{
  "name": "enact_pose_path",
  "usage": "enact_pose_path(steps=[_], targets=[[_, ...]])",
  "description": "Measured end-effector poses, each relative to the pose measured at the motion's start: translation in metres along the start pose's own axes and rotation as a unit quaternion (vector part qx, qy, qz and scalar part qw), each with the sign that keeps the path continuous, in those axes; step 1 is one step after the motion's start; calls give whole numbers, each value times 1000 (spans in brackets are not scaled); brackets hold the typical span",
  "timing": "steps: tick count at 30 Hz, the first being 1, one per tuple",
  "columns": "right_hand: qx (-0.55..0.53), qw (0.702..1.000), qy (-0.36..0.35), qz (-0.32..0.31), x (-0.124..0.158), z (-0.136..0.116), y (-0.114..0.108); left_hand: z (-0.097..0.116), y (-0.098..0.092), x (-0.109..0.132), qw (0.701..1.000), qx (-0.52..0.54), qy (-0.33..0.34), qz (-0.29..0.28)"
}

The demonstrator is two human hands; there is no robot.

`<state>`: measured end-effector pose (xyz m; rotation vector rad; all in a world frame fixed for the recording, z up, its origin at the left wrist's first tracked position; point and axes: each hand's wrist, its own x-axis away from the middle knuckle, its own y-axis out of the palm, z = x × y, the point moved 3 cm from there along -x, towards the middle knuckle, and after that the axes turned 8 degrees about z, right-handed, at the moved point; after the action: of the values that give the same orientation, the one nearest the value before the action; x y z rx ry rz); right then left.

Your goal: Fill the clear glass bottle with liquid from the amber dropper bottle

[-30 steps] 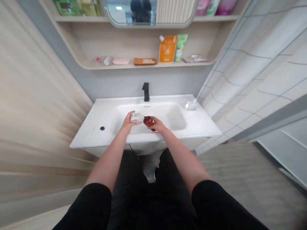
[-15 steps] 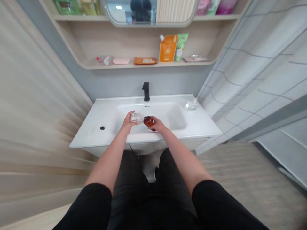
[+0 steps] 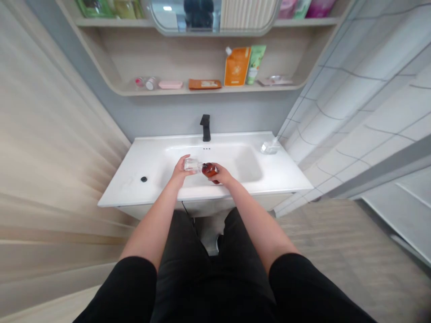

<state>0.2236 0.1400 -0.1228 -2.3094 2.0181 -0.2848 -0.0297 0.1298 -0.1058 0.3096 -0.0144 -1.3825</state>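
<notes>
Over the white sink basin (image 3: 244, 163), my left hand (image 3: 179, 169) is closed around a clear bottle (image 3: 191, 165), tilted with its neck toward the right. My right hand (image 3: 221, 174) grips a brown bottle (image 3: 210, 170), also tilted. The mouths of the two bottles meet or nearly meet; whether they touch I cannot tell. Any liquid passing between them is too small to make out. A black round cap (image 3: 144, 179) lies on the counter to the left of my left hand.
A black faucet (image 3: 205, 128) stands behind the basin. At the counter's right back corner is a clear pump bottle (image 3: 269, 146). The shelf (image 3: 134, 93) above holds an orange pouch (image 3: 237, 66), a green tube (image 3: 256, 64), an orange packet (image 3: 204, 84) and a pink case (image 3: 170, 85).
Both hands and the two bottles hold almost the same position. The whole view has shifted very slightly.
</notes>
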Motion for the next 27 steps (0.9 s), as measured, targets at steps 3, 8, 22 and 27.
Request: enact_pose_path(steps=[3, 8, 22, 27], targets=[[5, 1000, -9, 10, 0, -1, 0, 1, 1, 0, 1000, 2, 6, -8], [-1, 1000, -16, 8, -1, 0, 0, 2, 1, 1, 1000, 4, 7, -8], [-8, 1000, -10, 5, 0, -3, 0, 2, 1, 0, 1000, 15, -10, -4], [2, 1000, -3, 8, 2, -5, -1, 1, 0, -1, 1000, 8, -8, -6]])
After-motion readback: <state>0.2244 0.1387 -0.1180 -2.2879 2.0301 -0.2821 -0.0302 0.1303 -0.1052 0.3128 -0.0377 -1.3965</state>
